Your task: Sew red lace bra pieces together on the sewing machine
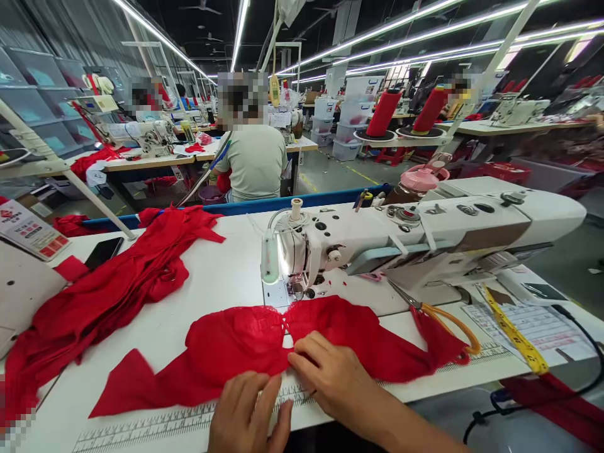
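A red bra with lace at the inner cup edges is spread flat on the white machine table, its two wings reaching left and right. My right hand has its fingertips together at the bra's lower middle, pinching the edge beside the centre gap. Just left of it, my left hand touches the lower edge of the left cup, fingers bent loosely and thumb apart. Directly behind the centre of the bra is the lit needle area of a white sewing machine.
A heap of red fabric pieces covers the table's left side, near a dark phone. Orange-handled scissors, a yellow tape measure and a paper sheet lie right. A person sits ahead, facing away.
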`<state>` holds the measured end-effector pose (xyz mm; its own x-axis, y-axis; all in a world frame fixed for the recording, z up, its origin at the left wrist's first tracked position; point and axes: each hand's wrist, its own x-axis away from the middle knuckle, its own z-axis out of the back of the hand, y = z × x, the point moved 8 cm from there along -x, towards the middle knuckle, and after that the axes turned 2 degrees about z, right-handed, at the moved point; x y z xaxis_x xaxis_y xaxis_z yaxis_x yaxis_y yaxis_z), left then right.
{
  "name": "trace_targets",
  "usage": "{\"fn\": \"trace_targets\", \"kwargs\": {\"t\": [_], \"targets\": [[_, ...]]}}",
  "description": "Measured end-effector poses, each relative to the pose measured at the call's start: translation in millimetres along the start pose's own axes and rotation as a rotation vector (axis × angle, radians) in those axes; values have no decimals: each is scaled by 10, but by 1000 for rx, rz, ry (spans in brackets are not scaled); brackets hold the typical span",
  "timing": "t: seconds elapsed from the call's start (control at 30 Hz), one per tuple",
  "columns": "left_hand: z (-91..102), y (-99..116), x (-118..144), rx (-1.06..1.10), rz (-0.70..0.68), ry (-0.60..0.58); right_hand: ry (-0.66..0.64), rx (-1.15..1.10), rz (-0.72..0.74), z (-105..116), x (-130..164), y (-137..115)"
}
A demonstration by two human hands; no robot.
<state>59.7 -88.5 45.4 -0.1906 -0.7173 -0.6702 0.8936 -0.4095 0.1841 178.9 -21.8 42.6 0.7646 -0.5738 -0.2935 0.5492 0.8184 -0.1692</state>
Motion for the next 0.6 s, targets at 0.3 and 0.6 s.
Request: {"fn": "trace_targets", "kwargs": {"t": [0.3, 0.6], "targets": [[-265, 16, -355, -258, -159, 18, 146, 174, 129, 128, -20, -89], [-322, 14, -79, -146, -208, -67, -45, 100, 112, -43, 41, -97]]}}
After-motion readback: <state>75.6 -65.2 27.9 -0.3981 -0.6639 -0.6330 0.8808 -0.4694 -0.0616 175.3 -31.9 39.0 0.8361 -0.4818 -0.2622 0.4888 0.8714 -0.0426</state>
